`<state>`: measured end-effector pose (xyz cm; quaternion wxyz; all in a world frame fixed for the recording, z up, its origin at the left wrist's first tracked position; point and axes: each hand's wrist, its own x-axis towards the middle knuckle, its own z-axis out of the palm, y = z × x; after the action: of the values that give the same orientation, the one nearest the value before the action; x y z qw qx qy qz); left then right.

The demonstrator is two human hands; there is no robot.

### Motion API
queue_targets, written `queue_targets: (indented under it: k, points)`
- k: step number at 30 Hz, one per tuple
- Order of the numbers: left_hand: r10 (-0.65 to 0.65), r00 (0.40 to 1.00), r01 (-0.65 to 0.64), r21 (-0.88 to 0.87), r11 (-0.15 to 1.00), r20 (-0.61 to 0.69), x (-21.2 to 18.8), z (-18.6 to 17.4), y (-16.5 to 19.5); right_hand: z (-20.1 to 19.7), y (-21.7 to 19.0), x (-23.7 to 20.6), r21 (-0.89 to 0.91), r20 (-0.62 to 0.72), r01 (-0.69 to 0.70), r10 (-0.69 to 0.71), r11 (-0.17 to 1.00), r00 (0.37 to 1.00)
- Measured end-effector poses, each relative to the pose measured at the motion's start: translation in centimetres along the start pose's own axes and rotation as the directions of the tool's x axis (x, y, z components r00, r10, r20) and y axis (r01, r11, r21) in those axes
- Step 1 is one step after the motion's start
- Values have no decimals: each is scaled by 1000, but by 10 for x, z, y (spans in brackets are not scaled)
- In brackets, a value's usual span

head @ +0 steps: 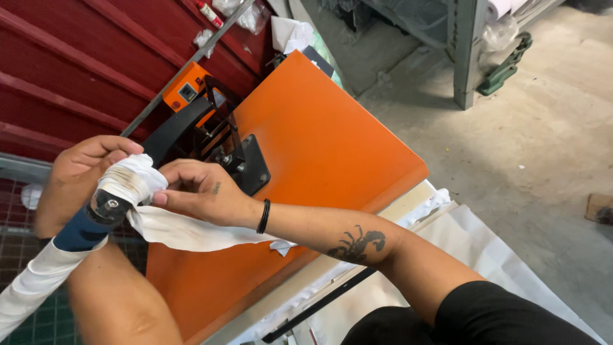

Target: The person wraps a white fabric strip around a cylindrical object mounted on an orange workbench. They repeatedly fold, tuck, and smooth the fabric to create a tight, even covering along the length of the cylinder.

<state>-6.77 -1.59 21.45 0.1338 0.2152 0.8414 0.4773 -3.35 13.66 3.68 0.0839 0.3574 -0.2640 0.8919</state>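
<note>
A heat press with an orange top plate [319,140] fills the middle. Its long handle has a blue grip [78,231] and a round metal end cap [109,204]. White cloth [134,179] is wound around the handle's end. My left hand [80,167] is closed around the wrapped end from the left. My right hand [199,191], with a black band on the wrist, pinches the loose white cloth strip [185,231], which hangs under my forearm. More white wrapping [32,284] covers the handle lower down.
An orange control box [186,89] and a black hinge arm [172,128] sit at the press's back, against a red ribbed wall [70,64]. White sheets [485,255] lie under the press. Beyond is concrete floor [543,128] with a grey metal post [466,51].
</note>
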Motion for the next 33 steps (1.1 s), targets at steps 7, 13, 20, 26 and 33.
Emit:
queue_targets:
  k: [7,13,20,26,33]
  points:
    - [-31,998,46,303,952,-53,4,2,16,-8,-8,27,405,-195,13,73,914,978]
    - [112,980,-46,364,930,-163,-3,-6,-14,-9,-9,35,195,-141,-169,198,966,970]
    - [471,868,-490,-129,862,-157,32,-23,-86,-5,-10,33,21,-150,-109,111,994,982]
    - [413,874,-324,327,888,-255,-4,-5,-54,-2,-10,36,64,-205,-239,247,969,947]
    - [313,929,-249,291,924,-199,-8,15,-23,-24,-34,44,-187,189,-85,120,979,975]
